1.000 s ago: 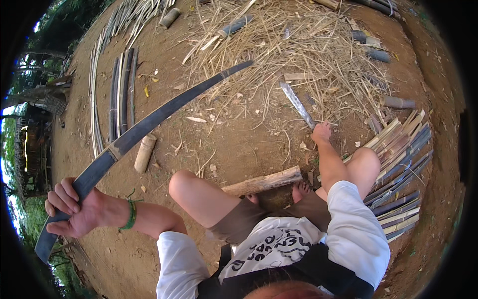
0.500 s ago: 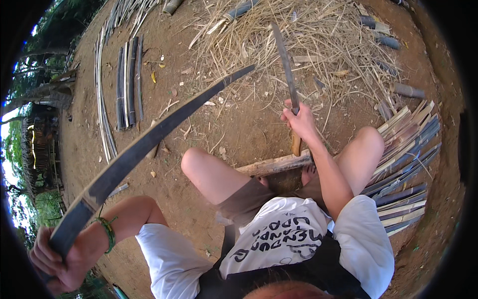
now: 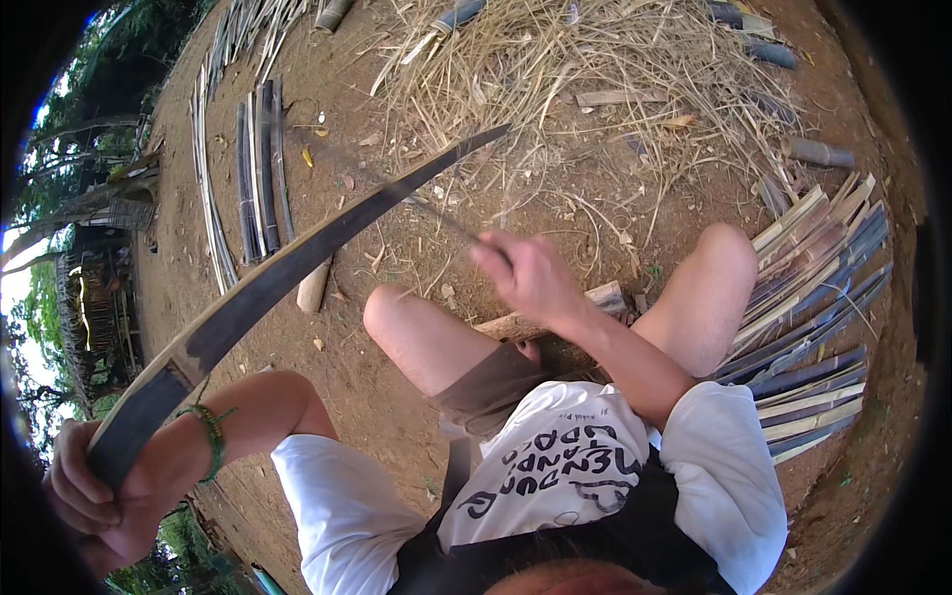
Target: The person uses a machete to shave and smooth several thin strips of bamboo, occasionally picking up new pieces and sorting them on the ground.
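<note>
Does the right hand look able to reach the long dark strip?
Probably yes: only the knife it holds shows between the right hand and the long dark strip, though that hand isn't free to grasp.

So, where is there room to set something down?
Mostly bare earth lies between the left forearm and left thigh, and left of the long pale strips. Crowded: the shavings heap, the bamboo pile beside the right knee, and between right hand and held strip, where the blade is.

Bold black capital lettering (image 3: 580,461) is running in several slanting rows across the front of the person's white short-sleeved cloth T-shirt (image 3: 540,448). One line of smaller dark print (image 3: 587,416) is sitting beside these rows, appearing too small to read.
</note>
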The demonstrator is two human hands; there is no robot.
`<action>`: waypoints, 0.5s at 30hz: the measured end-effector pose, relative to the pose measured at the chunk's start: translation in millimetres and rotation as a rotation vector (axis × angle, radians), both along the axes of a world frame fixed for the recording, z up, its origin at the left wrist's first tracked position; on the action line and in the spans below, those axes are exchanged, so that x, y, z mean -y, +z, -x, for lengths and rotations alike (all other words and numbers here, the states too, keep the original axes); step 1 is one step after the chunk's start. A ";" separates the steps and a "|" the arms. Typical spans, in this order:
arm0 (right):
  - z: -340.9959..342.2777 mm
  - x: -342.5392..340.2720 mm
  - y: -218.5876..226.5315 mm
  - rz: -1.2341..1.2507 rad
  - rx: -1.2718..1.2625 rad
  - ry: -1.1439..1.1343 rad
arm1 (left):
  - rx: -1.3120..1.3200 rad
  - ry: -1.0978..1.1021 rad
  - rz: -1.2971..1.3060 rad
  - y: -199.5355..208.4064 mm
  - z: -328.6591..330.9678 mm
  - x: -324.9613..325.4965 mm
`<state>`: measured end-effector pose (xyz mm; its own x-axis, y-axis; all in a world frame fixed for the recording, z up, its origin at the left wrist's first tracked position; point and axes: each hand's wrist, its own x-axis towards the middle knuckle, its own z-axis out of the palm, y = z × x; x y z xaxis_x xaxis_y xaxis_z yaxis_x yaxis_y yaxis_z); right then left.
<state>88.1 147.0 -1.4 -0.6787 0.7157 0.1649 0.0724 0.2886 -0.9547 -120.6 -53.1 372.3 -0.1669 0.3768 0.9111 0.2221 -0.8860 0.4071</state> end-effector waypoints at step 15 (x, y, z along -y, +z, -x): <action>128.8 -44.5 -73.7 1.224 -0.382 -0.341 | 0.482 0.502 -0.168 -142.3 -42.0 129.4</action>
